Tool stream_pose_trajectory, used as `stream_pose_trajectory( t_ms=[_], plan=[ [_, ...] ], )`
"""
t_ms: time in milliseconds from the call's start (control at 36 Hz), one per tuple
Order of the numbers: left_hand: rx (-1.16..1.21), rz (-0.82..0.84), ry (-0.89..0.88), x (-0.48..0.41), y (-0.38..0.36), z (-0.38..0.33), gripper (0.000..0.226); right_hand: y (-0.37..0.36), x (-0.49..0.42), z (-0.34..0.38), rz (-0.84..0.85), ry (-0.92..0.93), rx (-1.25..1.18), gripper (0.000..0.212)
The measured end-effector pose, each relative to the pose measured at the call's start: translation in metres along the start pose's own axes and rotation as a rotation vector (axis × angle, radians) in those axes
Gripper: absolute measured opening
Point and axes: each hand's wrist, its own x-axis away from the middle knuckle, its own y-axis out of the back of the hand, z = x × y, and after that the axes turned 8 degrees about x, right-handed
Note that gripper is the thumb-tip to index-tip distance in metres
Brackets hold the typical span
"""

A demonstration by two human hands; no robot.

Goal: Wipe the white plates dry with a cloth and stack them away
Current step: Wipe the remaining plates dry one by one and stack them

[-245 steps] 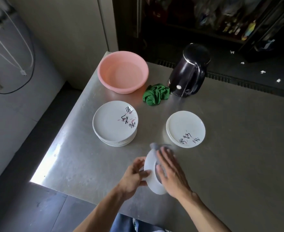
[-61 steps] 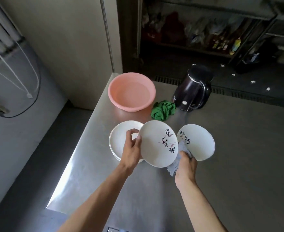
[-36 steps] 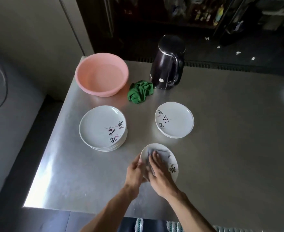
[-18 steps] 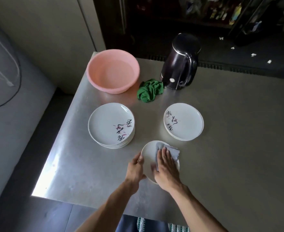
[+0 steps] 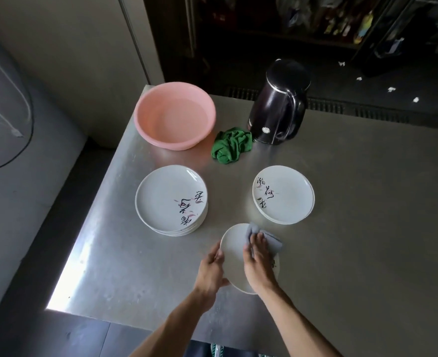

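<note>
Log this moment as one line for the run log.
phase: wiping | left hand: holds plate rim | right hand: presses grey cloth on plate | left stack, right stack: untouched

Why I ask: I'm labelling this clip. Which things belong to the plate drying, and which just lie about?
In the job: held plate, gripped at its rim by the left hand; grey cloth, pressed down by the right hand; left plate stack; right plate stack.

Lying about: pink basin; green rag; dark kettle.
</note>
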Motion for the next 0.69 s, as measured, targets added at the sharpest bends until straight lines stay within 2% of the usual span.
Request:
stream_pose_trajectory(
  t_ms=[28, 83, 139, 194, 250, 306, 389, 444, 528, 583, 639, 694],
  plan=[
    [0.002, 0.01, 0.007, 0.001, -0.002, 0.001, 0.037, -0.001, -0.002, 0.008, -0.007, -0.01, -0.114, 0.057],
    [0.003, 0.028, 0.012, 0.002, -0.004, 0.002, 0.036, -0.005, 0.004, 0.018, 0.047, 0.121, -0.207, 0.056],
    [-0.015, 0.048, -0.003, 0.003, -0.002, 0.002, 0.034, -0.008, 0.014, 0.017, 0.135, 0.325, -0.181, 0.052],
    [-0.024, 0.045, -0.023, 0.002, 0.004, 0.002, 0.034, -0.009, 0.016, 0.004, 0.176, 0.424, -0.09, 0.05],
    [-0.014, 0.016, -0.028, 0.002, 0.009, 0.002, 0.035, -0.01, 0.011, -0.013, 0.102, 0.397, 0.149, 0.054],
    [-0.017, -0.005, -0.03, 0.003, 0.011, 0.003, 0.035, -0.009, 0.008, -0.022, -0.01, 0.215, 0.394, 0.059],
    [-0.043, 0.005, -0.043, 0.005, 0.008, 0.004, 0.034, -0.01, 0.01, -0.013, -0.068, 0.012, 0.416, 0.063],
    [-0.065, 0.017, -0.054, 0.005, 0.007, 0.004, 0.035, -0.014, 0.013, -0.006, -0.019, 0.088, 0.327, 0.062],
    [-0.113, 0.068, -0.074, 0.006, 0.006, 0.002, 0.038, -0.015, 0.022, 0.002, 0.057, 0.441, 0.177, 0.056],
    [-0.137, 0.075, -0.089, 0.007, 0.007, 0.0, 0.035, -0.011, 0.021, 0.0, 0.102, 0.523, 0.13, 0.054],
    [-0.097, 0.054, -0.098, 0.007, 0.01, 0.002, 0.034, -0.01, 0.013, -0.007, 0.052, 0.455, 0.243, 0.055],
    [-0.018, 0.018, -0.104, 0.008, 0.012, 0.005, 0.036, -0.006, 0.006, -0.012, -0.013, 0.225, 0.407, 0.059]
  ],
)
